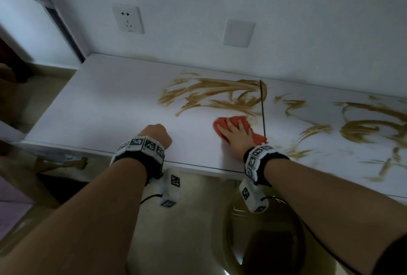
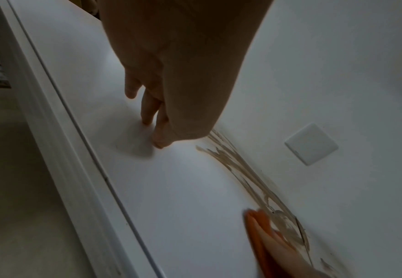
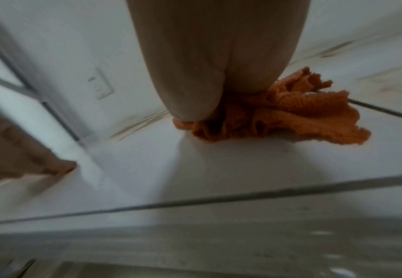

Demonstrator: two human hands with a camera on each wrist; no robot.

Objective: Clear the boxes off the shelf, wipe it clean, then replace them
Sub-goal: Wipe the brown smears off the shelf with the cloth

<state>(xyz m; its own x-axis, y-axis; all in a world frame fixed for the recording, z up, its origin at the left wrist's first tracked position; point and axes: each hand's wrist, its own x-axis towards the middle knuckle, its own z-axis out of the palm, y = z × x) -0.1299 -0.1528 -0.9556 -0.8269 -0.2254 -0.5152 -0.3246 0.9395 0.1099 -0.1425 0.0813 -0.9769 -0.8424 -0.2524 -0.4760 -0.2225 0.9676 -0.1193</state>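
Smooth white shelf (image 1: 114, 107); nubby, woven-looking orange cloth (image 3: 297, 120).

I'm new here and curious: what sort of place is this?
Likely a room in a home: a smeared white shelf against a wall, a socket and a blank plate above it.

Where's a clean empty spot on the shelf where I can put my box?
The shelf is bare from its left end to the left hand, and between that hand and the cloth. Behind the cloth and right of it, brown smears streak the shelf.
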